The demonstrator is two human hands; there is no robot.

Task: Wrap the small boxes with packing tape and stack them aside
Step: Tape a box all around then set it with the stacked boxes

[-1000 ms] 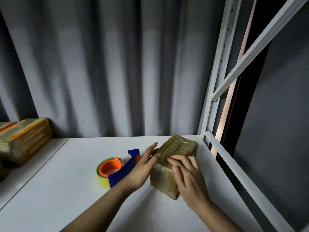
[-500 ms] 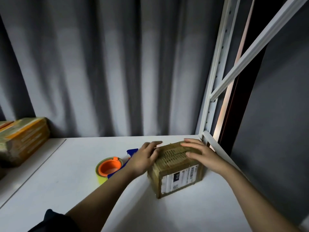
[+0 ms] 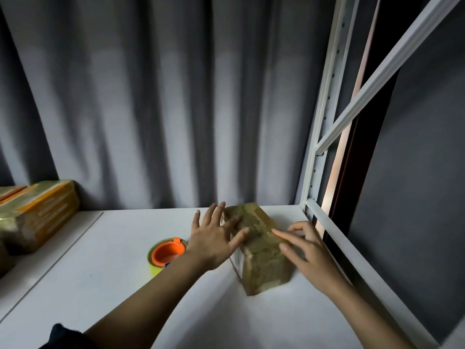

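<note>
A small brown cardboard box (image 3: 261,258), glossy with tape, lies on the white table (image 3: 100,285) at centre right, one end pointing toward me. My left hand (image 3: 214,238) lies flat with spread fingers against its left top edge. My right hand (image 3: 309,250) rests with straight fingers on the box's right side. A tape dispenser (image 3: 166,255) with an orange core and yellow roll sits just left of my left wrist, partly hidden by it.
Taped boxes (image 3: 37,212) are stacked at the far left on an adjoining surface. A white metal shelf frame (image 3: 324,137) and its rail run along the table's right edge. A grey curtain hangs behind.
The box has been turned, so its labelled face no longer shows. Both hands shifted on it, and my fingers are now spread straight.
</note>
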